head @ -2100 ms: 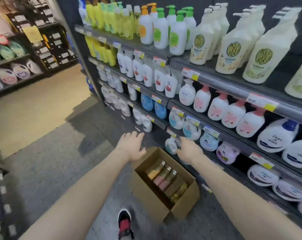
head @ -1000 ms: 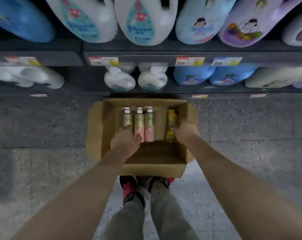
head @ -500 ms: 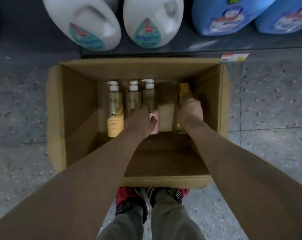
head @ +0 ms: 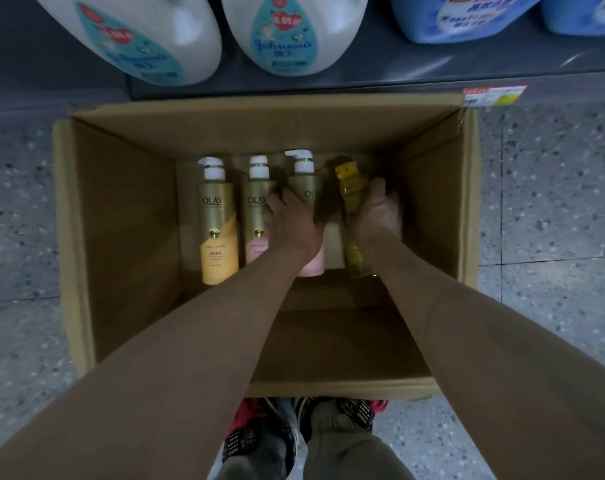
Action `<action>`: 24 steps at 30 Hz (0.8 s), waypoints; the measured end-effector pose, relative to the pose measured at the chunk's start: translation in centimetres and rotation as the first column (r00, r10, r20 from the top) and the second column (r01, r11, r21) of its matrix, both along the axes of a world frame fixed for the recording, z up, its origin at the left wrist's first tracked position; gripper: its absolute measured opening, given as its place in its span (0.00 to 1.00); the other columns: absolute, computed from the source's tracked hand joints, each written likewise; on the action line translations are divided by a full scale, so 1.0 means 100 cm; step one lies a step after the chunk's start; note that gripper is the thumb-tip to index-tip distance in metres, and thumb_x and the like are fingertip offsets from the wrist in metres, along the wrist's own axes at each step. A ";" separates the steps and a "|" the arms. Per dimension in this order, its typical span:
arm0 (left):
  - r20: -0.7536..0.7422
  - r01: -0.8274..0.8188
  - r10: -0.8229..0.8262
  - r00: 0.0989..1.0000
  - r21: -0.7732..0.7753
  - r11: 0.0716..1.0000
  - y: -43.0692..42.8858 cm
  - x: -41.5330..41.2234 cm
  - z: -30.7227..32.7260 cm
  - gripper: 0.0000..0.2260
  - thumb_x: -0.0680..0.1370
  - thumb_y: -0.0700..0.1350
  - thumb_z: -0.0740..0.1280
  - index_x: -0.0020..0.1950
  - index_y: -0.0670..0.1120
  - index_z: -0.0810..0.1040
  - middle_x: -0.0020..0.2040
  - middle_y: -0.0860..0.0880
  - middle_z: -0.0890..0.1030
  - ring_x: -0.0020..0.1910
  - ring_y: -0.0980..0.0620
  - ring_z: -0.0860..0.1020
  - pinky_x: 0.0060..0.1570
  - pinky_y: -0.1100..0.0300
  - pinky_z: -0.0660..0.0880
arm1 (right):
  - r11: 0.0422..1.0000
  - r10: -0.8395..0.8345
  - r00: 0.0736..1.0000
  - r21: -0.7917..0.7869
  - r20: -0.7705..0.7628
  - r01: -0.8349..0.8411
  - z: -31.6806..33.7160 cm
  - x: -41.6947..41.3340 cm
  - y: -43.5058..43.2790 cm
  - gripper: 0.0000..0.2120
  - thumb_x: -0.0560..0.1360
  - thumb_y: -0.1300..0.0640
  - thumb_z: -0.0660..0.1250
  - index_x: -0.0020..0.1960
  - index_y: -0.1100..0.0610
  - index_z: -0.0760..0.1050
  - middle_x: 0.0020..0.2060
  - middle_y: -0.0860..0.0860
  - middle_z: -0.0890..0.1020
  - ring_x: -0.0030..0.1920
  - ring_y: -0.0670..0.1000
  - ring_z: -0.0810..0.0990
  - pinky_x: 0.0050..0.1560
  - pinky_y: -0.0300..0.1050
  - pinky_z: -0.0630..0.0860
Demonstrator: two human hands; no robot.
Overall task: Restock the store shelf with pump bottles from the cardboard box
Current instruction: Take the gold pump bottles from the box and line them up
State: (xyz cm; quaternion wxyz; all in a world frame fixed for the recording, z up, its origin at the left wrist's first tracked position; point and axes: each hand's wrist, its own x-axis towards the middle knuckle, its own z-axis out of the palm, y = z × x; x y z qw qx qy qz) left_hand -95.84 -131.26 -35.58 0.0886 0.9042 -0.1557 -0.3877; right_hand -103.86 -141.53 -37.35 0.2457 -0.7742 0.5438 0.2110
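An open cardboard box (head: 121,237) stands on the floor before the bottom shelf. Three gold pump bottles lie side by side in it: one with an orange base (head: 218,223), one with a pink base (head: 256,216), and a third (head: 306,181) with a pink base. My left hand (head: 290,223) is closed around that third bottle, covering its middle. To the right lies a yellow bottle (head: 351,181), and my right hand (head: 377,213) is wrapped around it.
Two big white baby-wash jugs (head: 280,32) and a blue jug (head: 460,15) sit on the bottom shelf just beyond the box. A price tag (head: 495,95) marks the shelf edge. My shoes (head: 259,438) touch the box's near wall. Speckled floor lies on both sides.
My view has dropped closer over the box. Both hands have reached deeper; the left has closed on the third gold bottle and the right has tightened around the yellow one.
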 end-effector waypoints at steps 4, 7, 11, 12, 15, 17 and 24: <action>0.083 0.037 -0.044 0.996 0.086 0.996 -0.010 -0.006 -0.004 0.39 0.79 0.55 0.71 0.80 0.36 0.56 0.75 0.35 0.65 0.74 0.37 0.66 0.71 0.48 0.65 | 0.997 0.063 0.991 0.043 -0.116 -0.058 -0.004 0.006 -0.002 0.33 0.80 0.53 0.66 0.78 0.63 0.56 0.73 0.64 0.64 0.71 0.63 0.66 0.72 0.55 0.66; 0.028 -0.045 0.042 0.999 0.090 0.995 -0.020 -0.008 -0.005 0.41 0.79 0.52 0.72 0.81 0.38 0.51 0.73 0.37 0.71 0.70 0.39 0.72 0.65 0.49 0.70 | 0.994 0.093 0.984 0.063 -0.153 -0.084 -0.002 0.007 -0.007 0.35 0.81 0.49 0.66 0.78 0.64 0.55 0.75 0.63 0.62 0.75 0.62 0.62 0.74 0.56 0.64; 0.011 -0.164 0.164 0.986 0.062 0.985 -0.024 -0.003 -0.007 0.32 0.78 0.48 0.74 0.75 0.43 0.60 0.65 0.40 0.79 0.62 0.40 0.79 0.53 0.51 0.73 | 0.952 -0.205 0.979 0.235 0.011 0.197 -0.003 0.008 -0.009 0.47 0.70 0.46 0.79 0.77 0.57 0.54 0.70 0.61 0.69 0.68 0.63 0.73 0.63 0.55 0.75; 0.006 -0.185 0.185 0.983 0.056 0.981 -0.025 -0.001 -0.007 0.31 0.78 0.47 0.74 0.73 0.44 0.61 0.63 0.40 0.80 0.61 0.40 0.80 0.53 0.51 0.73 | 0.939 -0.243 0.970 0.258 0.029 0.227 -0.003 0.007 -0.008 0.48 0.68 0.46 0.80 0.77 0.57 0.55 0.69 0.61 0.72 0.67 0.62 0.75 0.61 0.54 0.77; -0.018 -0.232 0.233 0.972 0.064 0.971 -0.027 0.006 -0.007 0.33 0.75 0.43 0.76 0.72 0.44 0.60 0.60 0.41 0.81 0.58 0.40 0.81 0.58 0.49 0.78 | 0.939 -0.235 0.972 0.256 -0.008 0.230 -0.003 0.005 -0.007 0.44 0.68 0.44 0.80 0.74 0.61 0.65 0.67 0.59 0.76 0.66 0.58 0.77 0.57 0.49 0.78; -0.055 -0.258 0.263 0.963 0.091 0.962 -0.028 0.008 -0.007 0.38 0.73 0.43 0.78 0.74 0.43 0.58 0.63 0.41 0.80 0.62 0.40 0.80 0.61 0.48 0.77 | 0.931 -0.253 0.967 0.269 -0.016 0.248 -0.001 0.005 -0.008 0.38 0.67 0.44 0.80 0.69 0.62 0.72 0.64 0.58 0.79 0.64 0.56 0.79 0.53 0.46 0.78; -0.194 -0.240 0.263 0.945 0.135 0.961 -0.026 -0.005 -0.007 0.39 0.69 0.57 0.79 0.71 0.43 0.66 0.65 0.44 0.79 0.63 0.41 0.79 0.60 0.50 0.77 | 0.882 -0.416 0.903 0.288 0.107 0.373 0.009 -0.003 -0.002 0.30 0.73 0.51 0.77 0.69 0.62 0.72 0.63 0.58 0.79 0.63 0.57 0.79 0.47 0.42 0.69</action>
